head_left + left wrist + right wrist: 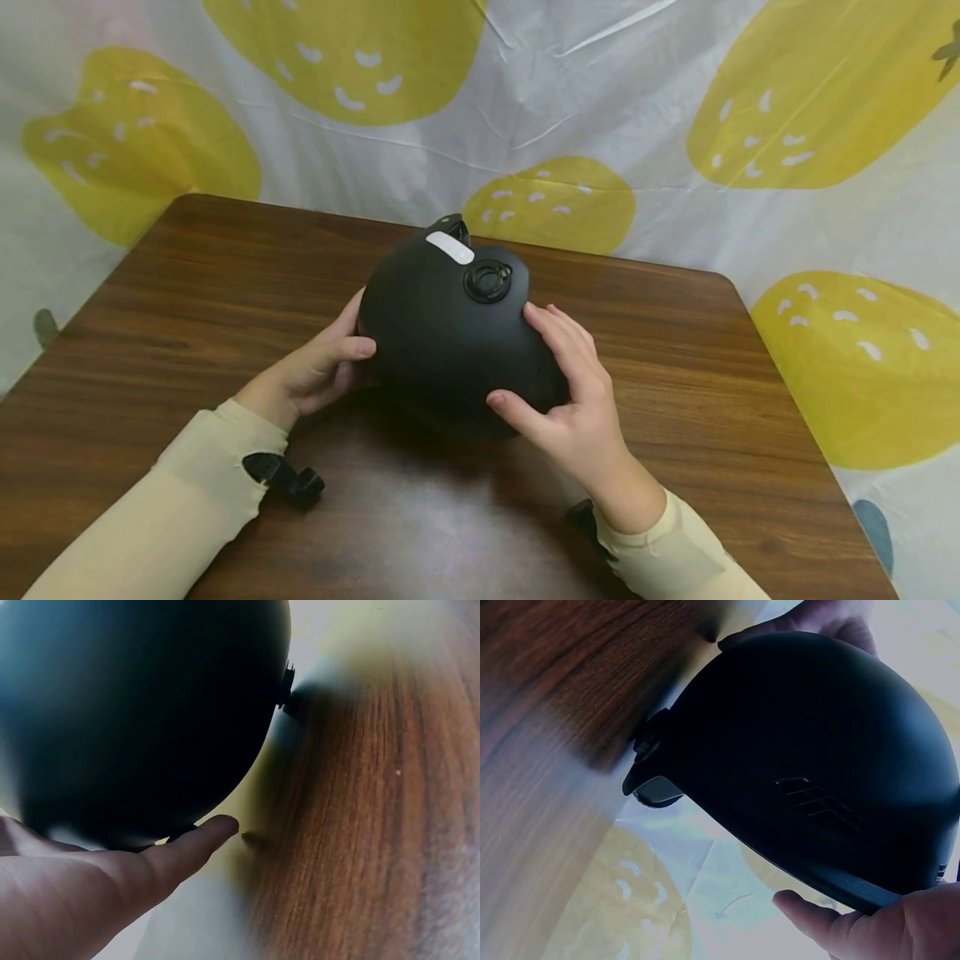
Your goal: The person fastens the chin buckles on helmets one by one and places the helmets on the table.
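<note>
A black helmet (442, 342) with a smooth rounded shell is held between both hands over the table. A round ring-like fitting (488, 281) and a white sticker (450, 247) show on its upper part. My left hand (326, 362) grips the shell's left side, thumb lying along it; its other fingers are mostly hidden behind the helmet. On the opposite side my right hand (573, 392) holds it, with the thumb on the shell and fingers along the right edge. Slotted vents (821, 806) appear on the helmet's side in the right wrist view.
The brown wood-grain table (675, 458) has rounded far corners. Behind it hangs a pale curtain (570, 92) printed with yellow fruit shapes. A black strap mount (285, 479) sits at the left sleeve's cuff.
</note>
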A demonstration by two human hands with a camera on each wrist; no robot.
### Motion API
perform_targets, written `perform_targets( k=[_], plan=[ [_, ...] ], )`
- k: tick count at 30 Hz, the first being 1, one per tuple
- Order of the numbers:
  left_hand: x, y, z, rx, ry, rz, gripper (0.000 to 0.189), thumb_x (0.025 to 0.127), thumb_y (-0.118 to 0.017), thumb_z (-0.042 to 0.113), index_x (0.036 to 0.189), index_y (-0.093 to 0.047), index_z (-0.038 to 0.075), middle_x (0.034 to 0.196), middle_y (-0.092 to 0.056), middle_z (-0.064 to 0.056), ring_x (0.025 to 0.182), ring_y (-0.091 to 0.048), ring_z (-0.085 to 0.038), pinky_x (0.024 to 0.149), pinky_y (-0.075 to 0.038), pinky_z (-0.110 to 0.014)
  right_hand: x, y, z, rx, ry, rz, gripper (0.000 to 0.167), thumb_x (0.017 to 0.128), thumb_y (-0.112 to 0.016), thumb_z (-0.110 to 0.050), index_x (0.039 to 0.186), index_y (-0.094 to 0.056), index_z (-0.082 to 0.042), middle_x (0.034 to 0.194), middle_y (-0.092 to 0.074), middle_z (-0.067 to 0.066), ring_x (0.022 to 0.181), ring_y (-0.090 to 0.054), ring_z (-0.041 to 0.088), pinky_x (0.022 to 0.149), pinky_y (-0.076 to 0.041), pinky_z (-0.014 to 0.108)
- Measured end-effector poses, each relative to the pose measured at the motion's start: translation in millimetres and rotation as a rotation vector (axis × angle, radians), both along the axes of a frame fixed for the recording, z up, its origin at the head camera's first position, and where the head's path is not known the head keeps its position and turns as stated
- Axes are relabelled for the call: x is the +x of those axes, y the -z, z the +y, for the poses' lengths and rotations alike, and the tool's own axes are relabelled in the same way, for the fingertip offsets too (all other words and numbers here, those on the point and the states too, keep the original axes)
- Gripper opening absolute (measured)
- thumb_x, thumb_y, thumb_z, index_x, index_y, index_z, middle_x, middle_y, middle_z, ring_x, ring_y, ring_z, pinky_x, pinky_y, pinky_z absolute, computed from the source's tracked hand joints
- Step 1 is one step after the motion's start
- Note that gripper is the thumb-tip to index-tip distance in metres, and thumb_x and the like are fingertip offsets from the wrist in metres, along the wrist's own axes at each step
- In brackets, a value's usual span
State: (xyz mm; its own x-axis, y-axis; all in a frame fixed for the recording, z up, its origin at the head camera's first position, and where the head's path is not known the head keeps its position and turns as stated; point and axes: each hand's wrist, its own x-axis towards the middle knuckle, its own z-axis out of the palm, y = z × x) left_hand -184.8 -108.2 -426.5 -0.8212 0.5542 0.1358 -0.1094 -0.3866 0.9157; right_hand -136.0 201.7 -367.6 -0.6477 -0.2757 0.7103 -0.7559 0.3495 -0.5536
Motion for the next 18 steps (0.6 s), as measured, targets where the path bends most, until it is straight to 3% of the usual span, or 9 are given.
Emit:
perform_targets(
  k=[14, 18],
  plan=[
    [0.8, -4.0, 0.8, -0.053, -0.024, -0.002, 0.11, 0.096, -0.075, 0.038, 0.172, 0.004, 0.029, 0.171, -0.009, -0.014, 0.141, -0.035, -0.032, 0.11, -0.033, -0.055, 1.0, -1.4, 2.3, -0.027, 0.01, -0.096, 0.084, 0.089, -0.082, -0.06, 0.153, -0.059, -0.01, 0.151, -0.059, 0.004, 0.141, -0.048, 0.032, 0.114, -0.04, 0.039],
    [0.9, -6.1, 1.3, -0.07, -0.032, 0.009, 0.11, 0.096, -0.075, 0.042, 0.172, 0.004, 0.028, 0.173, -0.006, -0.012, 0.149, -0.024, -0.035, 0.116, -0.024, -0.058, 1.5, -2.5, 3.4, -0.06, -0.023, -0.145, 0.077, 0.09, -0.087, -0.044, 0.155, -0.057, -0.015, 0.151, -0.059, 0.001, 0.136, -0.052, 0.03, 0.107, -0.046, 0.036]
  ],
)
